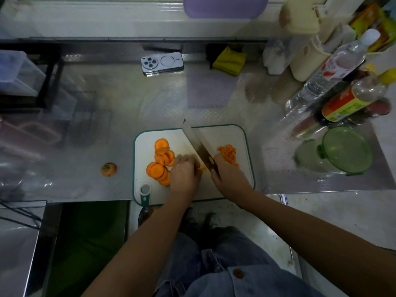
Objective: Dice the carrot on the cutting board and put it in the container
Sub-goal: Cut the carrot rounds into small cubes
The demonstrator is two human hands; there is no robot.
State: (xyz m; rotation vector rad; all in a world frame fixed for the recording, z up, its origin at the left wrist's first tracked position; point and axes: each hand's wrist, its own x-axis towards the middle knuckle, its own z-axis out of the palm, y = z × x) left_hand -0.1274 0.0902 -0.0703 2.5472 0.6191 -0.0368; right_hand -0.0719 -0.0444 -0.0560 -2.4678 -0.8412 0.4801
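Dicing is midway on the white cutting board (225, 136), the green container (347, 150) well to its right, the cleaver (197, 144) clamped in the right hand (228, 170), the left hand (184, 170) curled, pinning a carrot piece (201, 168) beside the blade, carrot slices (161, 161) left, dice (228, 154) right; next comes another careful chop.

The right hand (227, 172) covers the handle of the knife (197, 144). The left hand (184, 172) hides most of the carrot piece (201, 168). At twelve o'clock, the top edge cuts off a purple object (225, 7). Labels on the bottles (342, 106) at two o'clock are unreadable.
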